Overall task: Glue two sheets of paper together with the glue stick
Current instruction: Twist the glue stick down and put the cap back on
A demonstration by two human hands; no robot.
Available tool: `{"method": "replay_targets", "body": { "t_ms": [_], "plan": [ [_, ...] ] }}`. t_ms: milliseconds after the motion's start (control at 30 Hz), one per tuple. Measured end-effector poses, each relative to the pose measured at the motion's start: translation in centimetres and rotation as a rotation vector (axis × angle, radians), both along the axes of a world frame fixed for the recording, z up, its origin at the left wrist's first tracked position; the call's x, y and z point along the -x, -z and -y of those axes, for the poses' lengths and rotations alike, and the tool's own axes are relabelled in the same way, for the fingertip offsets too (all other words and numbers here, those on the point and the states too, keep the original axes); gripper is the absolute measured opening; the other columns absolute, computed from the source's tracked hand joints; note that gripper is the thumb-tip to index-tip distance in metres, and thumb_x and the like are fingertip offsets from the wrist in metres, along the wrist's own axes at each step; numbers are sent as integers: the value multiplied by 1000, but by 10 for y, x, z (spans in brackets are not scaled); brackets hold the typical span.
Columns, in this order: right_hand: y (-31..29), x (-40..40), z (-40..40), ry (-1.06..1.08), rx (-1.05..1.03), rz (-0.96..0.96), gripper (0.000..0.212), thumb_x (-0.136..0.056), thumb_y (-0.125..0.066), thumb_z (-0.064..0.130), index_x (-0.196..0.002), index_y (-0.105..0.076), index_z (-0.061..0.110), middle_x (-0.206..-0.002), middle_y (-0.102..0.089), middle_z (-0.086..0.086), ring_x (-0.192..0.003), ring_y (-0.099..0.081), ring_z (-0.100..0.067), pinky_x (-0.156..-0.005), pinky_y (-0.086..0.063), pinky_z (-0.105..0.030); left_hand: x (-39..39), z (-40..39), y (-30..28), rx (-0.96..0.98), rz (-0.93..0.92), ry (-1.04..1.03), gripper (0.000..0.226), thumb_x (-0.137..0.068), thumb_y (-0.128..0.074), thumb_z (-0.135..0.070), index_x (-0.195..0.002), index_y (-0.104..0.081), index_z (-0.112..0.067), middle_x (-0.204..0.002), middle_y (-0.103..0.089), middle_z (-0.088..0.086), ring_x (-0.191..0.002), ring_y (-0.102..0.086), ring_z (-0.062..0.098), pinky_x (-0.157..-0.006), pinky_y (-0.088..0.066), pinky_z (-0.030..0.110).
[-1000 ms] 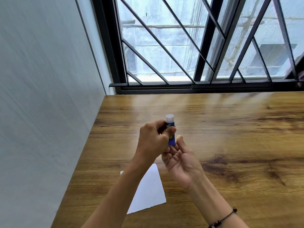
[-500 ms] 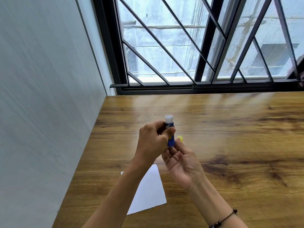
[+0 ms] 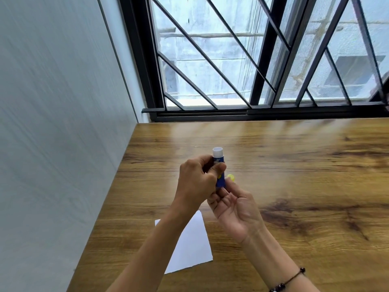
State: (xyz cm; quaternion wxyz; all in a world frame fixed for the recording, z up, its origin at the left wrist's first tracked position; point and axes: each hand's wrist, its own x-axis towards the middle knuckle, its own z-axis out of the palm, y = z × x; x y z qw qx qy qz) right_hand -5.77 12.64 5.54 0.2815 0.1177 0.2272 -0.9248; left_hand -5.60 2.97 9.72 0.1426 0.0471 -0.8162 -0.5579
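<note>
Much of the blue plastic glue stick [image 3: 220, 179] is covered by the left hand [image 3: 196, 182], whose curled fingers and thumb wrap its barrel, so only the white cylindrical top end [image 3: 217, 152] and a strip of blue body with a yellow mark show; whether that white end is a cap or the bare rim cannot be told. The stick stands nearly upright, held in the air above the brown wood-grain table [image 3: 294, 169], towards its left side. Below it, the right hand [image 3: 236, 207] is turned palm up with fingers bent up to the stick's lower end, and a small round yellow piece [image 3: 231, 177] shows at its fingertips; the grip on it is not clear, nor what the piece is. A dark beaded bracelet [image 3: 288, 280] circles the right wrist, cut off at the bottom edge. The white sheet of paper [image 3: 189, 245] lies flat on the table under the forearms, its left part hidden by the left arm; a second sheet cannot be made out. A pale smooth wall [image 3: 59, 123] is on the left and a black-barred window [image 3: 252, 60] is beyond.
</note>
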Motion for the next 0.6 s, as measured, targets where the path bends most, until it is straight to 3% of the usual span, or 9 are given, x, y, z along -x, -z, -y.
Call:
{"method": "replay_targets", "body": {
  "t_ms": [100,167,233,333,400,500,600],
  "plan": [
    [0,1,1,-36,-8,70,37,-92,-43,33,-83,-61,2,-56,-60,-9,-43,-56,-13,-41,-48,-19,1,-1,1,-6,0,6,8,-83,-61,-16,-85,-66,-9,-65,-65,1,-51,-61,8,-49,-51,18],
    [0,2,1,-42,-36,73,35,-91,-45,30,-78,-62,2,-50,-57,-6,-39,-52,-11,-36,-44,-17,-1,-1,0,-26,12,13,6,-84,-61,-15,-83,-65,-11,-59,-61,-5,-37,-54,4,-40,-42,11],
    [0,3,0,-25,-59,45,27,-87,-50,23,-80,-62,0,-52,-59,-7,-40,-54,-11,-37,-45,-17,-1,-2,0,-24,6,14,6,-83,-61,-16,-86,-65,-13,-64,-63,-4,-42,-56,4,-44,-45,12],
    [1,4,0,26,-80,-24,22,-75,-57,17,-87,-63,0,-64,-66,-11,-50,-60,-13,-46,-51,-19,0,-1,1,5,4,-7,13,-82,-62,-16,-92,-68,-11,-83,-69,5,-75,-65,17,-72,-56,28],
    [4,4,0,61,-87,-53,22,-73,-59,12,-91,-64,1,-72,-68,-13,-58,-65,-15,-53,-56,-22,0,-1,1,-8,12,-15,14,-82,-62,-15,-94,-68,-10,-88,-70,7,-85,-65,22,-81,-56,36],
    [4,3,1,64,-86,-46,24,-72,-62,15,-91,-64,0,-76,-69,-15,-64,-68,-18,-58,-58,-24,0,1,1,-15,17,-30,12,-82,-62,-15,-92,-68,-10,-85,-69,5,-83,-65,22,-80,-55,35],
    [3,0,2,8,-65,46,32,-86,-54,30,-80,-67,1,-64,-68,-12,-53,-66,-17,-50,-55,-22,0,0,3,-8,11,-22,11,-83,-62,-16,-90,-67,-9,-81,-68,6,-75,-65,20,-72,-54,29]
  ]
}}
